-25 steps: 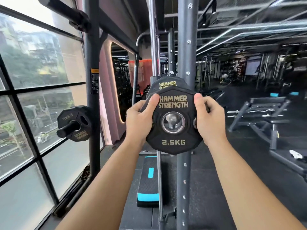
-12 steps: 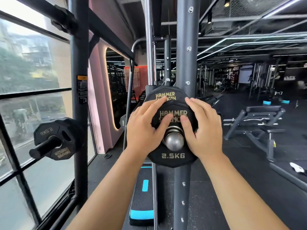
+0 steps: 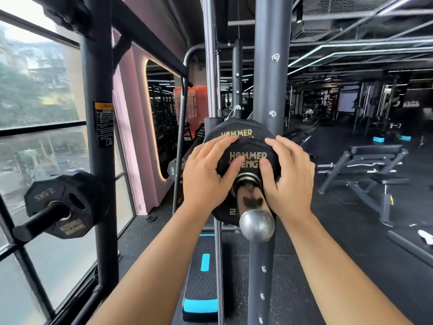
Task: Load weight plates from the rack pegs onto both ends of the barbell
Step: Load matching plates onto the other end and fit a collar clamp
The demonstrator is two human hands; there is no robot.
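Observation:
A black 2.5 kg Hammer Strength plate [image 3: 248,154] sits on the barbell sleeve [image 3: 254,205], whose steel end points toward me. Behind it on the same sleeve sits a larger black plate [image 3: 234,129]. My left hand [image 3: 206,177] presses flat on the small plate's left face, fingers extended. My right hand [image 3: 289,177] presses on its right face, thumb beside the sleeve. Another 2.5 kg plate [image 3: 58,202] hangs on a rack peg [image 3: 35,222] at the left.
A grey rack upright [image 3: 269,66] rises right behind the plates, with a chrome guide rod [image 3: 210,66] to its left. A black post [image 3: 98,137] stands by the window. A blue-and-black step platform [image 3: 202,277] lies on the floor below. Benches [image 3: 365,170] stand at right.
The 2.5 kg plate has slid along the sleeve away from me, so more of the sleeve now sticks out. My hands went from gripping its rim to pressing on its face.

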